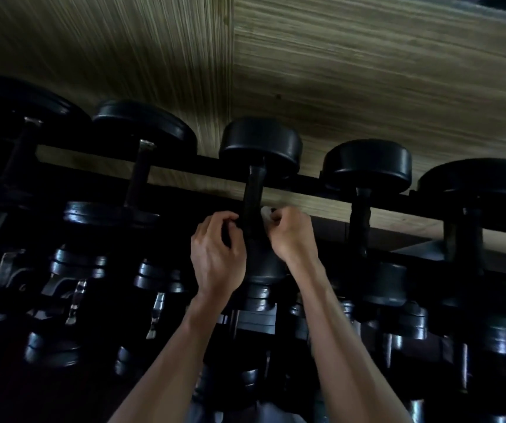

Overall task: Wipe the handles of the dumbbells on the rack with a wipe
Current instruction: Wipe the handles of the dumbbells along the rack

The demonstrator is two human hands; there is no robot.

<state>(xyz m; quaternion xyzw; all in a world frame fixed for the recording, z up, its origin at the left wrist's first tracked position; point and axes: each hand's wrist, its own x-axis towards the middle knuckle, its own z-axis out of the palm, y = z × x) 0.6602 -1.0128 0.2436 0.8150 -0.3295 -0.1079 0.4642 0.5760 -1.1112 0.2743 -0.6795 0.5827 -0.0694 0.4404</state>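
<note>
Head view: both hands curled at dumbbell handle [253,206]; left hand [216,254] grips it, right hand [291,233] pinches white wipe [266,215].

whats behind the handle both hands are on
A white wipe peeks out beside the handle, held by the right hand; the left hand pinches the other side. Most of the wipe is covered.

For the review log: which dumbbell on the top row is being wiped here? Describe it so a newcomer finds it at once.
Start at the wood-grain wall and drop to the top row of the rack. The dumbbell sits third from the left, in the middle of five. It alone has both hands at its handle: left hand, right hand holding a white wipe.
</note>
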